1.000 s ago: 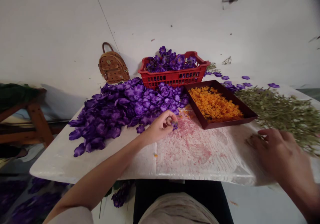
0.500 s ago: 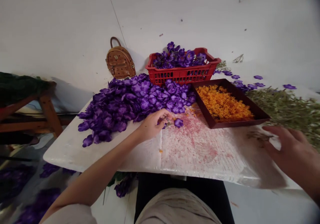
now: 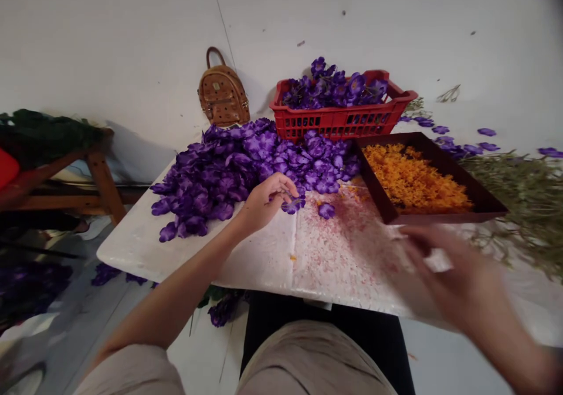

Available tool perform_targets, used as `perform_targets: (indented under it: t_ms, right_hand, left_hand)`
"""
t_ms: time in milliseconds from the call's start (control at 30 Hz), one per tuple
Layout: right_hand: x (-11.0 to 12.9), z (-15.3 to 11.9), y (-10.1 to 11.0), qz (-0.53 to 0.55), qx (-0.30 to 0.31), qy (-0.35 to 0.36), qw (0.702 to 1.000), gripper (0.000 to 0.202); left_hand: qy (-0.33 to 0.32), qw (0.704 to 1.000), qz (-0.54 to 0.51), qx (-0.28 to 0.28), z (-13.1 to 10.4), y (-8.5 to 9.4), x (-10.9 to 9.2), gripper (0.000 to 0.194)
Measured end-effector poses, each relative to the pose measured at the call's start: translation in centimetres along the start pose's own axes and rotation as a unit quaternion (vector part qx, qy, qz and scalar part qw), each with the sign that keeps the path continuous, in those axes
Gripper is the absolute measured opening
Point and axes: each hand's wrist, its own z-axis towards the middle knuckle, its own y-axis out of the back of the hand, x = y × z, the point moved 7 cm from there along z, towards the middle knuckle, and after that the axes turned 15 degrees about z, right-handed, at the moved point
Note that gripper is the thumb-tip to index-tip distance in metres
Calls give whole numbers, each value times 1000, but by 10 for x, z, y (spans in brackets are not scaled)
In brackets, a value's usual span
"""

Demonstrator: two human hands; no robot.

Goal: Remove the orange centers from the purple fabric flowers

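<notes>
My left hand point(image 3: 267, 200) is closed, its fingertips pinching a purple flower petal piece point(image 3: 294, 204) just above the table. Another purple flower piece point(image 3: 326, 210) lies on the table to the right of it. A large heap of purple petals point(image 3: 211, 178) spreads behind my left forearm. My right hand point(image 3: 457, 272) is smeared by motion over the table's right side, in front of a dark red tray point(image 3: 444, 216) that holds orange flower centres point(image 3: 417, 181). Whether that hand holds anything does not show.
Behind the heap stands a red plastic crate point(image 3: 334, 122) of purple flowers. Green stems point(image 3: 523, 201) and loose purple petals point(image 3: 486, 131) lie at the right. A brown backpack point(image 3: 223, 98) leans on the wall. At the left is a wooden stand point(image 3: 101, 178) bearing dark greenery.
My right hand has moved left, away from the green stems, where thin stems showed at its fingers. My left hand has lifted slightly, and the purple piece at its fingertips shows more clearly. The view has shifted.
</notes>
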Motion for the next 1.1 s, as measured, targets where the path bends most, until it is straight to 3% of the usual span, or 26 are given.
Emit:
perform_targets:
  t_ms: [33,133,200,233,300,367,433,500,567,667,733,833,900,967,1033,1100]
  right_hand:
    - [23,5,-40,54,108,35,992,12]
    - [76,12,-123,102,257,105,955,19]
    - [89,13,-157,59,309,121,942,16]
    - [92,12,-168,38,325,138,935,10]
    - [91,9,-181,7,356,164,920,17]
    - [86,10,-180,1,356,179,917,24]
    - [78,21,-160,7,307,178,935,25]
    - [63,45,-118,-11,173,164,971,20]
    - [38,70,-71,-86,54,104,989,15]
    - [4,97,-15,-247,-47,61,966,15]
    - [-15,108,-4,-306,-23,43,951,19]
    - [-18,111,-14,-304,-11,66,950,28]
    - [-6,108,-33,-201,-14,85,976,28]
    - [6,107,-66,-41,60,72,995,24]
    - [17,106,-97,53,132,45,989,22]
    - [24,107,-118,124,161,7,979,22]
  left_hand:
    - [4,1000,-10,-6,-1,2,1,23]
    - [6,999,-28,-13,-6,4,1,18]
    - [11,999,-29,-15,-9,3,3,17]
    - [18,999,-24,-13,-10,1,5,18]
    - [31,999,-5,-8,-13,-2,9,19]
    - [29,999,19,-8,-15,-5,11,21]
    - [13,999,44,-10,-18,-7,12,22]
    - [3,998,69,-7,-20,-8,13,23]
    - [-1,996,85,0,-21,-10,14,23]
    - [-11,997,82,3,-21,-11,13,20]
    - [-14,998,68,-3,-19,-9,9,20]
    - [-12,999,46,5,-14,-10,0,23]
    - [-17,999,31,22,-9,-13,-7,23]
    - [-22,999,17,30,-3,-17,-11,22]
    - [-22,999,2,27,5,-21,-11,23]
    - [-18,999,-18,22,12,-26,-8,25]
